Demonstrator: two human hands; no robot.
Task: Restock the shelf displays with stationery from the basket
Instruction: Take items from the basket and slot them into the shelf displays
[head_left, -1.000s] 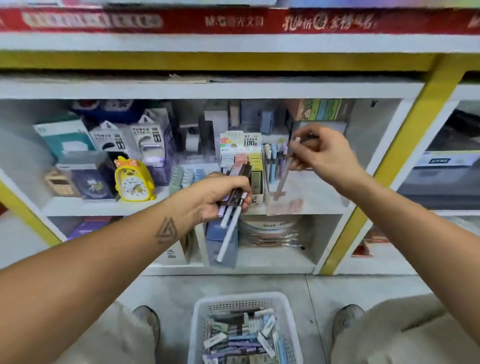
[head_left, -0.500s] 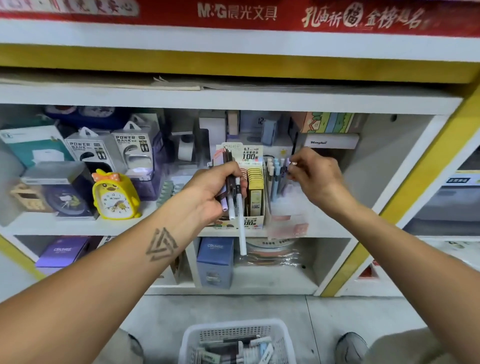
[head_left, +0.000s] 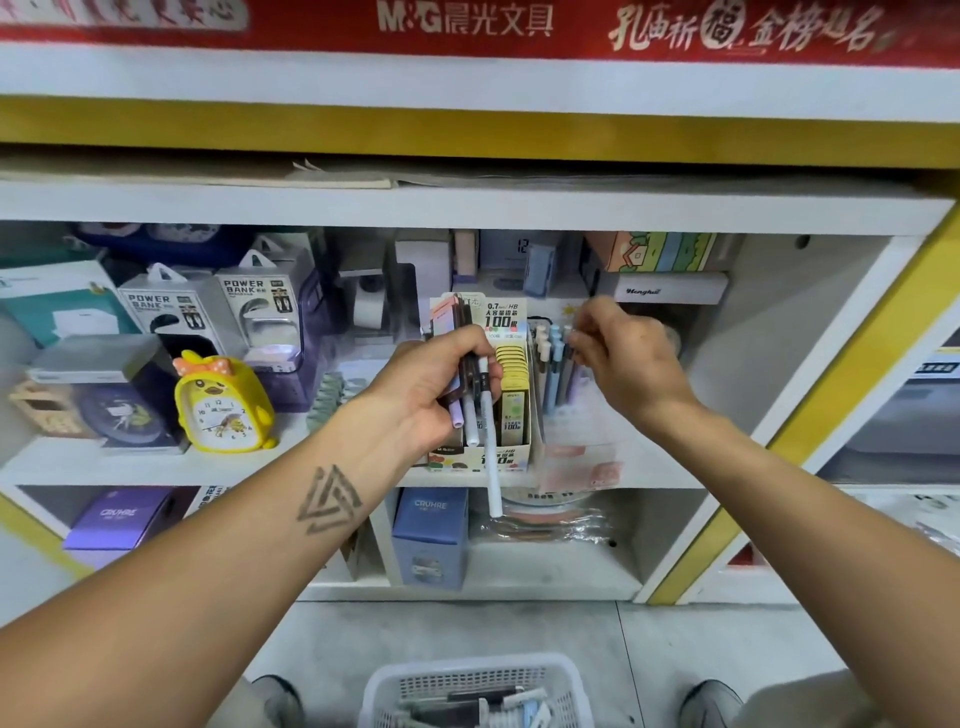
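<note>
The person stands facing the white shelf (head_left: 467, 205), both arms stretched toward the pencil-lead display box (head_left: 511, 405) that sits on the middle board. The left hand (head_left: 426, 387) is right in front of that box, fingers curled round a bundle of pens (head_left: 475, 410); one long white pen hangs lower than the rest, past the board's edge. Just to the right of the box stand the upright pens (head_left: 553, 364) in pale blue and cream. The right hand (head_left: 626, 358) is at their tops with fingers bent in a pinch, but I cannot make out whether anything is between them. Left of the box, farther along the same board, is a yellow duck clock (head_left: 221, 402), with power bank packs (head_left: 262, 312) behind it. Well below the box, on the floor between the person's shoes, sits the white basket (head_left: 475, 686) with more stationery inside.
</note>
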